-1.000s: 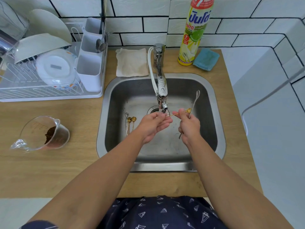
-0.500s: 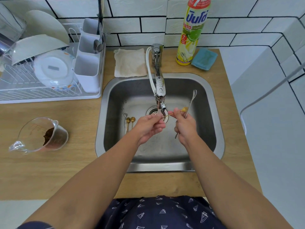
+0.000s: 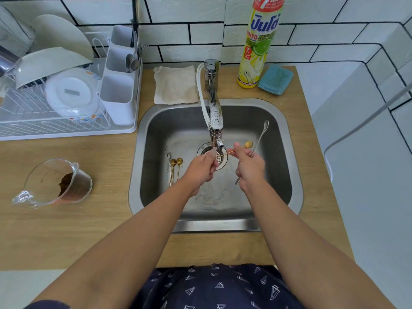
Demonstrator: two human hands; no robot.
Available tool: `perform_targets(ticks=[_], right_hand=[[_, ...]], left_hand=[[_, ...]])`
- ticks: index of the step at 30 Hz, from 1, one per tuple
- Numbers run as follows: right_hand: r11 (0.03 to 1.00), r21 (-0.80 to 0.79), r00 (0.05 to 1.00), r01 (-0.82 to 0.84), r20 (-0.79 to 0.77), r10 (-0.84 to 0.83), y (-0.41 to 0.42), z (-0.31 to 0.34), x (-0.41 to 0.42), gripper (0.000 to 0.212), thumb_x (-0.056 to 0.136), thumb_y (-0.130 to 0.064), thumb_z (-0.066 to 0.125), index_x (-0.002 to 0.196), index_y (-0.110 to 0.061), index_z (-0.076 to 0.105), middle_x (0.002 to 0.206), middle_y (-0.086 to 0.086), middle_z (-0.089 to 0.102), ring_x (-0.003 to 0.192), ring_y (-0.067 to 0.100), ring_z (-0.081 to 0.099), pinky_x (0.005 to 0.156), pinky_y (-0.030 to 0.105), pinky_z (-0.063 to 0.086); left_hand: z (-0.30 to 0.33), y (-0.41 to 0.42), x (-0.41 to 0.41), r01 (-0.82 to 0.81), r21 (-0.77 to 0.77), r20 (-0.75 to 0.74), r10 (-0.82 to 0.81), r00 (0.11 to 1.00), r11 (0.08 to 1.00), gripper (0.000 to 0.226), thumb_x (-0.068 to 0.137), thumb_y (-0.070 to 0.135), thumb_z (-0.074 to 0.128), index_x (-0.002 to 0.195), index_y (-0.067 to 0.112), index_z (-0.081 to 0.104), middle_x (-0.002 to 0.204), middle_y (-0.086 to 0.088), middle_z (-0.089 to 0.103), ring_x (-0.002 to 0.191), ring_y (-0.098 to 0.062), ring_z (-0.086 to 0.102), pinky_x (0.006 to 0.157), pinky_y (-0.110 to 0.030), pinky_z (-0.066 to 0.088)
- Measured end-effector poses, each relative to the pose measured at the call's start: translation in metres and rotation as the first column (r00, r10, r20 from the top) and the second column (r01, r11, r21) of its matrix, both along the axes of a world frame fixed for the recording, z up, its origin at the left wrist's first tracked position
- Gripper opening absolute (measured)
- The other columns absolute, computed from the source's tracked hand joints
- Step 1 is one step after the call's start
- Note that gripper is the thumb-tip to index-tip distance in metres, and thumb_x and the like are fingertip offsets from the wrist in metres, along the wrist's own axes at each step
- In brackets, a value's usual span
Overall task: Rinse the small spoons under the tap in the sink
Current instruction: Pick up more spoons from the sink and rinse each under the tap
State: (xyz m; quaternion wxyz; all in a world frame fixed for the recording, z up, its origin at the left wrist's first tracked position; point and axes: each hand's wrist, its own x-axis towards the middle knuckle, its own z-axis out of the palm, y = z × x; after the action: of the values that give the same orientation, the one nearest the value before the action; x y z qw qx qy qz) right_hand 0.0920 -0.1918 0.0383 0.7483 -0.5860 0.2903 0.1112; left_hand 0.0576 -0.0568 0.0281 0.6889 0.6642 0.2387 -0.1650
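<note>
**— Gold, that one: what has hold of it?**

— Both hands. The right hand [image 3: 249, 168] pinches the gold spoon [image 3: 248, 144] near its bowl, and its grip also carries a long silver spoon [image 3: 259, 139] that sticks out past the knuckles toward the sink's far right corner. The left hand [image 3: 201, 167] is closed on the handle end, right under the tap [image 3: 215, 118].

**— What is different from a second ago?**

— Little in the grip. Both hands have slid slightly toward the sink's far edge, so the thin handle now crosses directly below the spout, over the drain [image 3: 211, 156]. I judge the handle is being rubbed clean. Whether water is running I cannot tell.

**— And the rest of the spoons?**

— Two more gold spoons [image 3: 176, 169] and a small silver one [image 3: 169, 160] lie together on the floor of the sink [image 3: 296, 197], by its left wall, untouched. So the rinsing looks well short of done.

**— What holds what, around the bench?**

— A measuring jug [image 3: 55, 182] near the bench's left edge has a dark brown clump inside. The dish rack [image 3: 66, 128] at the far left corner holds bowls, a plate and a white cutlery holder [image 3: 118, 97] with a spoon or two in its middle compartment. A bottle of dish soap [image 3: 259, 43], a blue sponge [image 3: 275, 80] and a folded cloth [image 3: 176, 84] sit along the far edge.
</note>
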Motion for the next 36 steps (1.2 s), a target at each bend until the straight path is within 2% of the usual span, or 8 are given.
perform_targets(ticks=[4, 15, 20, 22, 26, 30, 33, 36], right_hand=[[0.998, -0.064, 0.998, 0.025, -0.059, -0.029, -0.006, -0.001, 0.0, 0.025, 0.093, -0.032, 0.076, 0.073, -0.018, 0.07, 0.094, 0.007, 0.081, 0.036, 0.003, 0.029, 0.041, 0.021, 0.027], [0.998, -0.013, 0.996, -0.054, -0.068, 0.053, -0.004, 0.001, -0.001, 0.025, 0.093, -0.031, 0.077, 0.072, -0.02, 0.069, 0.09, 0.004, 0.082, 0.038, 0.008, 0.018, 0.035, 0.021, 0.021], [0.999, -0.013, 0.999, -0.039, -0.023, 0.039, -0.007, -0.002, 0.004, 0.029, 0.093, -0.028, 0.077, 0.068, -0.021, 0.066, 0.092, 0.008, 0.081, 0.033, 0.004, 0.025, 0.034, 0.02, 0.023], [0.996, 0.041, 0.997, -0.077, -0.008, 0.077, -0.008, -0.005, 0.003, 0.023, 0.096, -0.025, 0.073, 0.077, -0.017, 0.065, 0.095, 0.007, 0.081, 0.034, 0.005, 0.023, 0.035, 0.02, 0.021], [0.975, 0.089, 0.979, -0.205, 0.026, 0.204, -0.007, -0.009, -0.002, 0.011, 0.098, -0.015, 0.07, 0.103, -0.006, 0.072, 0.105, 0.01, 0.077, 0.037, 0.004, 0.023, 0.036, 0.02, 0.02], [0.994, 0.017, 0.994, -0.112, 0.011, 0.112, -0.006, -0.014, -0.004, 0.012, 0.096, -0.019, 0.072, 0.092, -0.008, 0.076, 0.1, 0.009, 0.079, 0.037, 0.004, 0.024, 0.035, 0.02, 0.021], [0.998, 0.038, 0.999, -0.04, -0.015, 0.04, -0.007, -0.016, -0.002, 0.018, 0.097, -0.021, 0.072, 0.079, -0.017, 0.072, 0.098, 0.007, 0.081, 0.036, 0.005, 0.021, 0.036, 0.021, 0.019], [0.998, 0.044, 0.999, -0.042, -0.027, 0.043, -0.005, -0.014, -0.001, 0.014, 0.097, -0.023, 0.072, 0.086, -0.014, 0.072, 0.098, 0.006, 0.082, 0.035, 0.006, 0.022, 0.036, 0.021, 0.019]], left_hand=[[0.0, 0.004, -0.004, 0.1, 0.013, 0.053, -0.101, 0.993, 0.995, 0.02, 0.107, 0.019, 0.045, 0.118, 0.013, 0.06, 0.087, 0.0, 0.067, 0.062, -0.01, 0.065, 0.053, -0.02, 0.044], [-0.002, 0.004, -0.008, -0.078, 0.063, 0.109, 0.071, 0.991, 0.995, 0.028, 0.088, 0.035, 0.076, 0.076, 0.011, 0.066, 0.06, -0.005, 0.068, 0.043, -0.016, 0.058, 0.045, -0.024, 0.043], [0.001, 0.007, -0.002, -0.095, -0.331, -0.022, 0.093, 0.995, 0.939, 0.018, 0.104, 0.02, 0.054, 0.104, 0.008, 0.067, 0.088, -0.003, 0.079, 0.083, -0.014, 0.076, 0.062, -0.02, 0.055], [0.003, 0.006, 0.0, -0.152, -0.399, -0.092, 0.125, 0.988, 0.904, 0.016, 0.105, 0.015, 0.05, 0.106, 0.008, 0.064, 0.083, 0.0, 0.076, 0.078, -0.012, 0.076, 0.062, -0.02, 0.056], [0.007, 0.006, 0.006, -0.164, -0.081, -0.215, 0.143, 0.966, 0.983, 0.024, 0.096, 0.033, 0.067, 0.084, 0.012, 0.062, 0.056, 0.004, 0.055, 0.041, -0.009, 0.053, 0.046, -0.022, 0.043], [0.007, 0.007, 0.006, 0.019, 0.487, -0.02, -0.011, 1.0, 0.873, 0.044, 0.085, 0.057, 0.07, 0.079, 0.015, 0.062, 0.068, 0.003, 0.056, 0.056, -0.013, 0.052, 0.052, -0.026, 0.039], [0.013, 0.007, 0.002, 0.115, 0.536, 0.125, -0.213, 0.969, 0.837, 0.019, 0.1, 0.038, 0.057, 0.09, 0.023, 0.061, 0.077, 0.005, 0.064, 0.058, -0.001, 0.061, 0.05, -0.01, 0.04], [0.012, 0.006, 0.0, 0.144, 0.597, 0.134, -0.275, 0.952, 0.789, 0.03, 0.105, 0.031, 0.042, 0.087, 0.016, 0.061, 0.066, -0.001, 0.066, 0.051, -0.002, 0.059, 0.053, -0.019, 0.043]])
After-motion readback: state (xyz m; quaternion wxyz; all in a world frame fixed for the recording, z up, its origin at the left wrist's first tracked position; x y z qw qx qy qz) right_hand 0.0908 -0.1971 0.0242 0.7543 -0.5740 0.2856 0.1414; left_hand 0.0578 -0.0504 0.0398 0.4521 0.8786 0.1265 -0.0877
